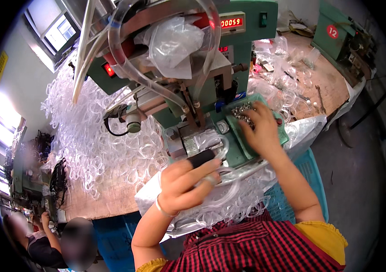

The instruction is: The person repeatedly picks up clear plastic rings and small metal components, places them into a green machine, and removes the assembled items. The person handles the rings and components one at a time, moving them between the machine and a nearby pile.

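Observation:
My left hand (185, 185) is closed around a loop of clear plastic tubing (225, 147) in front of the green press (211, 97). Black material, perhaps a finger cover, shows at its index finger (200, 158). Just beyond it, the press's metal tooling (195, 119) stands above a small work plate. My right hand (264, 135) reaches into a green tray (246, 147) on the press's right side. Its thumb and fingers are apart over small shiny metal parts (243, 111); the fingertips are partly hidden among them.
Clear tubing loops heap on the table (98, 204) at left, and more lie on silvery sheeting (304, 131) before me. A blue basket (313, 172) stands at right. Behind it are a wrench (320, 99) and a second green machine (333, 38). Another person (43, 247) works at far left.

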The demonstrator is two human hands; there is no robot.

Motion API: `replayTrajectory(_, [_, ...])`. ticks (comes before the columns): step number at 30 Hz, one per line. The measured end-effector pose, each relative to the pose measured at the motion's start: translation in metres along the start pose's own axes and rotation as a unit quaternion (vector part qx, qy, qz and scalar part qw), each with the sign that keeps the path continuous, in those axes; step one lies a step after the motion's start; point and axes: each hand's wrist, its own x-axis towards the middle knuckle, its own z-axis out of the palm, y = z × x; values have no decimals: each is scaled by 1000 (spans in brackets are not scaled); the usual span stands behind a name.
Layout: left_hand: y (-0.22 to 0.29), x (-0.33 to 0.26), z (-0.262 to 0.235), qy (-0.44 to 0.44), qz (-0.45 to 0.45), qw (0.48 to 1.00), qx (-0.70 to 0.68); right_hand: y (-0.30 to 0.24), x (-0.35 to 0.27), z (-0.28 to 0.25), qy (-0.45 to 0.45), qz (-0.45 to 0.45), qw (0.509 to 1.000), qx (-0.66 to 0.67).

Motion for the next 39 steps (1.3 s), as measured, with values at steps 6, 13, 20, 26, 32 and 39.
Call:
replayTrajectory(6, [-3, 1, 19, -25, 57, 996, 57, 35, -11, 5, -1, 30, 999, -41])
replayTrajectory(13, [14, 3, 11, -77, -75, 994, -11, 9, 31, 47, -51, -28, 996, -63])
replayTrajectory(20, [47, -80, -76, 30, -274, 936, 219, 26, -22, -6, 114, 151, 966, 175])
replayTrajectory(26, [-30, -59, -101, 77, -341, 890, 294, 23, -9, 7, 101, 305, 849, 420])
replayTrajectory(32, [-126, -108, -37, -166, -330, 858, 356, -2, 5, 26, 19, 222, 899, 377])
replayTrajectory(39, [-134, -150, -60, -60, -309, 853, 417, 28, -42, -36, 19, 253, 929, 270])
